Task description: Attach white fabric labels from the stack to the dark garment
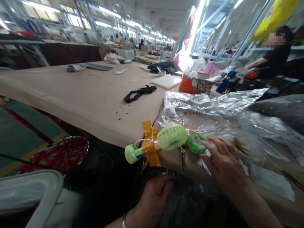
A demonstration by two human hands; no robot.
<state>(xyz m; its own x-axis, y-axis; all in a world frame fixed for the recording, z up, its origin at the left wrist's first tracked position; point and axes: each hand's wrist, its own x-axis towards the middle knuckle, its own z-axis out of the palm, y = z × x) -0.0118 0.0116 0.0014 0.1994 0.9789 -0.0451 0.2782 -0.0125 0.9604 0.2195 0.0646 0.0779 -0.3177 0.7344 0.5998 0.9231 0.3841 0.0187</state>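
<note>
The right hand [222, 161], fingers spread, appears at the reach step; grasping the green container [195, 150] calls for finger closure; the left hand [155, 193] grip cannot be determined.

Fan [172, 136] on near edge of desk [95, 91], lower centre of frame. Round container [193, 149] just right of fan; plastic sheeting [199, 115] behind container; box [187, 85] beyond sheeting; chair [53, 186] lower left.
</note>
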